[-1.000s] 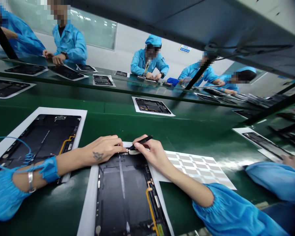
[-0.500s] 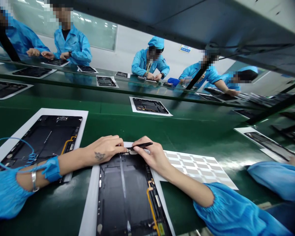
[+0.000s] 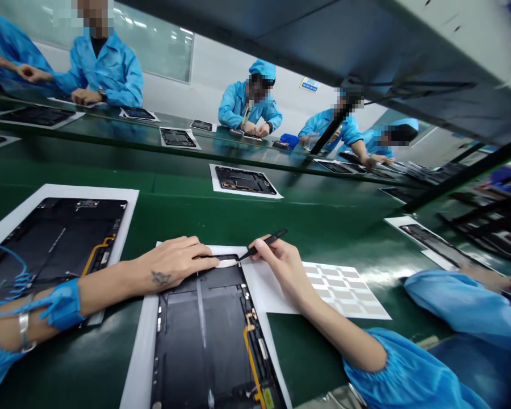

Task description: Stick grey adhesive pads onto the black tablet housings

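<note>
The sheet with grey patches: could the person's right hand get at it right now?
Probably yes: the right hand is at the left end of the sheet with grey patches, with nothing apparent between them. The black tool it holds might hamper grasping, though.

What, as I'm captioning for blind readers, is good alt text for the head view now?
A left hand touches a white strip at the far end of a black device shell; the right hand holds a slim black tool by the strip. Co-workers in blue are across the green bench.
</note>
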{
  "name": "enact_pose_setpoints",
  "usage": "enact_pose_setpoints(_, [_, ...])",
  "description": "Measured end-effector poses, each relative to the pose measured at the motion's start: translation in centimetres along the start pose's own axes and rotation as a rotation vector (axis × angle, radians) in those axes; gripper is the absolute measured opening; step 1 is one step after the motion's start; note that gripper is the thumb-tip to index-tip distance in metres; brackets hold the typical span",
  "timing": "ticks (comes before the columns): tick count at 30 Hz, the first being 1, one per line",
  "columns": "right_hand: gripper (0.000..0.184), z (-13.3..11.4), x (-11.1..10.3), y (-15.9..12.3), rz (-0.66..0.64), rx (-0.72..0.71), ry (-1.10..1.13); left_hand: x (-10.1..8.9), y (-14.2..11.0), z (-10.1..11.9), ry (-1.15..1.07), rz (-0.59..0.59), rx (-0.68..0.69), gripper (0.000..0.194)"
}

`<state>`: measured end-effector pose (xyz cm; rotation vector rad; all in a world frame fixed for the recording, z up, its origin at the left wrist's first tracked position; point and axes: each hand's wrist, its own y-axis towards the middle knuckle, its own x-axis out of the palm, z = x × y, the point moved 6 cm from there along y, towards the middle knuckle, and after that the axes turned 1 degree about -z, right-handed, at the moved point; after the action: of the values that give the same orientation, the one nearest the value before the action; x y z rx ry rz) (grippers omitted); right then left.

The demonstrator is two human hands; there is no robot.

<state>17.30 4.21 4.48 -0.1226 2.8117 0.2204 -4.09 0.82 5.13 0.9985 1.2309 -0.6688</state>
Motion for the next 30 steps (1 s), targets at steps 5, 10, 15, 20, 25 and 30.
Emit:
enact_pose_setpoints(5, [0.049,0.9,0.3,0.1,-0.034,0.096,0.064,-0.1,0.2,0.1,0.046,-0.037,0.000,0.048])
enact_pose_setpoints(10, [0.046,1.0,0.5,0.1,-0.042,0.080,0.101,0.0,0.2,0.2,0.077,-0.054,0.006,0.052])
enact_pose_setpoints(15, [0.043,1.2,0.5,0.1,-0.038,0.047,0.130,0.3,0.2,0.1,0.080,-0.077,0.002,0.050])
enact_pose_setpoints(20, [0.045,0.8,0.7,0.1,-0.059,0.033,0.078,0.3,0.2,0.1,0.073,-0.048,0.021,0.048])
enact_pose_setpoints(25, [0.042,0.4,0.4,0.0,-0.039,-0.006,0.080,0.0,0.2,0.3,0.072,-0.007,0.028,0.045])
enact_pose_setpoints(30, [0.042,0.2,0.4,-0.1,-0.038,-0.020,0.043,-0.2,0.3,0.4,0.074,0.005,0.028,0.042])
